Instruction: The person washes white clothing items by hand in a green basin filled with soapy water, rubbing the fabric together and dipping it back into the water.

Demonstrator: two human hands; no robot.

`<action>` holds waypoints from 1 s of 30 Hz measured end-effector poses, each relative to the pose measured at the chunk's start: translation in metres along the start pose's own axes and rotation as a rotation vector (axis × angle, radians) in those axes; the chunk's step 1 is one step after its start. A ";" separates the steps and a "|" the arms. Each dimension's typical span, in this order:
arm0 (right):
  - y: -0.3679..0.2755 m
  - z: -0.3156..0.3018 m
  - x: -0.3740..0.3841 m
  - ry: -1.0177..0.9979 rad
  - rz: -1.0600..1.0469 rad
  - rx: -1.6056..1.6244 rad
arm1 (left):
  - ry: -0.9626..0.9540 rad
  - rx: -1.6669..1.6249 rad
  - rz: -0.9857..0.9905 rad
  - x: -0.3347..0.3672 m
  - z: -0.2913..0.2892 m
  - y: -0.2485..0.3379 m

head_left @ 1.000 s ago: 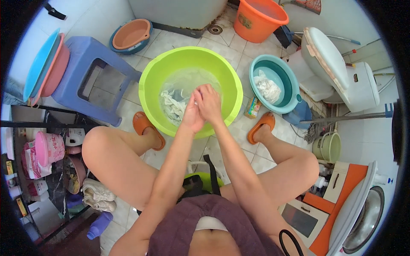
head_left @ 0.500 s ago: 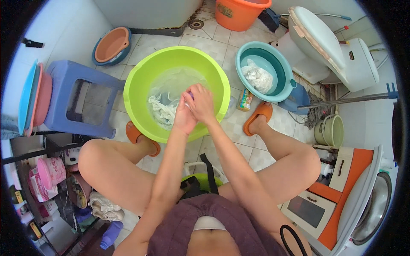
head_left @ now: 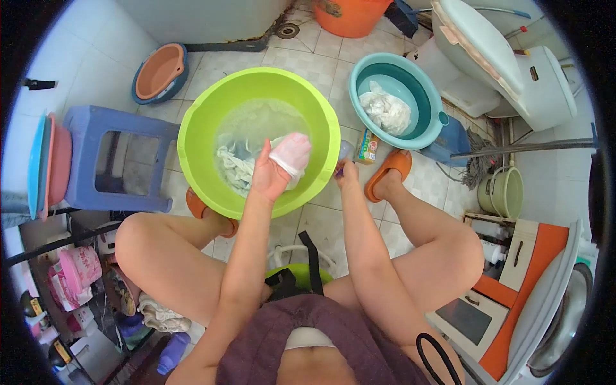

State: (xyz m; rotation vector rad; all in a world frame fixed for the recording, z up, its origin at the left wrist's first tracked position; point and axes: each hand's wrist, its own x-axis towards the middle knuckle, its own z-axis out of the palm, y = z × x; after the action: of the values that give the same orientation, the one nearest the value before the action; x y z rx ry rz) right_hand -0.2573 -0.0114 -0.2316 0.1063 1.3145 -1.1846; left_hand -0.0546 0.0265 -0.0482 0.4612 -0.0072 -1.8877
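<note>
My left hand (head_left: pixel 271 179) is over the lime-green basin (head_left: pixel 192 186), palm up with the thumb out. A wet pink-and-white cloth (head_left: pixel 292 153) is held there, draped over the fingers and hiding them. In the basin's cloudy water lies more white cloth (head_left: pixel 236 168). My right hand (head_left: pixel 348 174) is low outside the basin's right rim, fingers closed around a small purple thing (head_left: pixel 339 169) that they partly hide. Just beyond that hand, a translucent rounded container (head_left: pixel 346 150) stands on the floor, beside a yellow-and-green box (head_left: pixel 367 146).
A teal basin (head_left: pixel 428 83) with white cloth (head_left: pixel 385 109) stands to the right, near the toilet (head_left: pixel 481 51). At left are a blue stool (head_left: pixel 80 160) and nested basins (head_left: pixel 160 70). An orange bucket (head_left: pixel 353 18) is at the back. My slippered feet flank the green basin.
My hands have parted. The right one moved right and down, out of the basin, with the purple thing. The pink-and-white cloth now shows on my left hand. The view shifted slightly.
</note>
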 end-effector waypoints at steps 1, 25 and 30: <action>0.008 0.002 -0.004 -0.010 0.056 0.056 | -0.023 -0.008 -0.001 -0.002 -0.003 0.003; -0.053 0.160 -0.199 -0.995 -0.058 -1.034 | 0.152 0.906 -0.017 -0.041 0.023 0.054; -0.039 0.147 -0.179 -1.137 -0.031 -1.151 | -0.082 1.090 0.010 -0.057 0.012 0.069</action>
State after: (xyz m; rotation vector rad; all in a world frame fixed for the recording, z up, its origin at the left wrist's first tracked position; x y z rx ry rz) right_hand -0.1505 -0.0175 -0.0227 -1.2363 0.7494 -0.2059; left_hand 0.0200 0.0509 -0.0040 1.0920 -1.1244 -1.7559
